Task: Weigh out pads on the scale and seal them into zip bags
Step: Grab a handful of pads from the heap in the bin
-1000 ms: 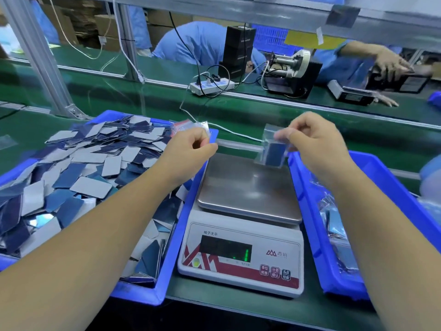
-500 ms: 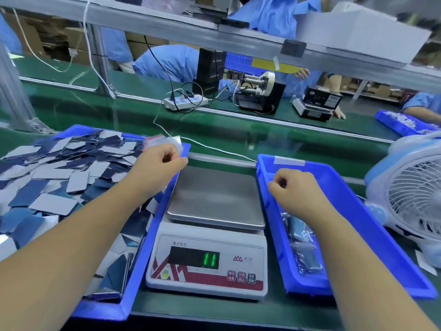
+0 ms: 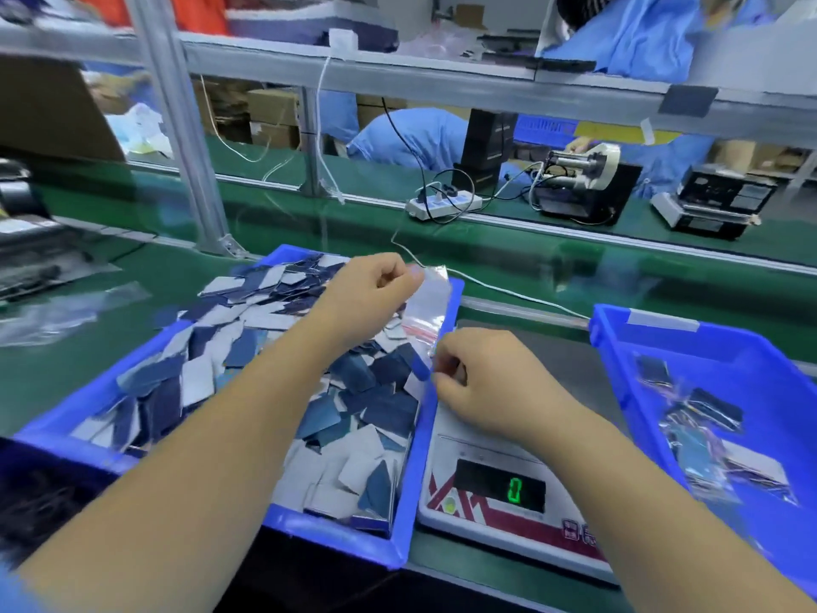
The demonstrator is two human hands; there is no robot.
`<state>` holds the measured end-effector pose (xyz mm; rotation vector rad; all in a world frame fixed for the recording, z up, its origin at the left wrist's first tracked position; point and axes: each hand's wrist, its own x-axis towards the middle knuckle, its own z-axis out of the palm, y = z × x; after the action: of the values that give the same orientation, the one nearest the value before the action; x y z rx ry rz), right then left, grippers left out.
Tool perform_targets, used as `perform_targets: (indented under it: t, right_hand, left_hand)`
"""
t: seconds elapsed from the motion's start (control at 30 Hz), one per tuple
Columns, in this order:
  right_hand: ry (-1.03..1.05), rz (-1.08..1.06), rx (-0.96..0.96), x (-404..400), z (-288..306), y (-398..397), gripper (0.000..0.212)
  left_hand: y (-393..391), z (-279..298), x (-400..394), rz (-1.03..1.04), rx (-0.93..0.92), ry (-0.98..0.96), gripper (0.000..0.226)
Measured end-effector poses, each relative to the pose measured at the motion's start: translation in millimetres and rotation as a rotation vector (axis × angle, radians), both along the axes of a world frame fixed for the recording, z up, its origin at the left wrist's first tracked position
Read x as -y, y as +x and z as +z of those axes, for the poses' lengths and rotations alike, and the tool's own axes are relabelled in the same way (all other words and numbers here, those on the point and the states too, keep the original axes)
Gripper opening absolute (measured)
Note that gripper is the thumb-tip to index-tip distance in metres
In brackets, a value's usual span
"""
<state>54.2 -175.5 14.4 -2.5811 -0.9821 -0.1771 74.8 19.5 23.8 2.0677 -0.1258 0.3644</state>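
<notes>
We hold one clear zip bag point(image 3: 425, 312) stretched between our hands above the right edge of the left bin point(image 3: 413, 471). Our left hand point(image 3: 369, 298) pinches the bag's far end, fingers curled on it; our right hand point(image 3: 479, 373) pinches the near end by the red zip strip. Blue and grey pads point(image 3: 247, 347) fill that bin. The scale point(image 3: 508, 493) reads 0, its pan bare. Filled bags point(image 3: 703, 426) lie in the right bin point(image 3: 619, 347).
</notes>
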Motion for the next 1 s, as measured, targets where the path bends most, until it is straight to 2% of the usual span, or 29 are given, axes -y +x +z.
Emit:
perform_targets:
  t: [0.07,0.2,0.27,0.33,0.43,0.67,0.8,1.0]
  right_hand:
    - [-0.033,0.082,-0.016,-19,-2,-3,0.006]
    - [-0.28,0.172,-0.027,-43,-1,-2,0.035]
    - [-0.366,0.18,-0.098,-49,0,-2,0.046]
    - [-0.41,0.177,-0.208,-53,3,0,0.048]
    - [-0.395,0.173,-0.331,-54,9,1,0.054]
    - [-0.23,0.284,-0.393,-39,24,-12,0.056]
    - [-0.379,0.441,-0.494,-36,19,-29,0.061]
    - [-0.393,0.438,-0.465,-37,9,-41,0.062]
  left_hand:
    - [-1,-10,-5,0.041,0.008,-0.052,0.037]
    - [-1,-16,-6,0.027,0.048,-0.074,0.034]
    - [0,-18,-6,0.015,0.029,-0.056,0.033]
    - [1,-19,-8,0.011,0.014,-0.081,0.034]
    - [3,-18,-9,0.023,0.011,-0.112,0.034]
    - [0,-16,-7,0.001,0.013,-0.085,0.032]
    - [0,-17,-6,-0.003,0.011,-0.077,0.033]
    - [0,-19,-6,-0.009,0.019,-0.067,0.032]
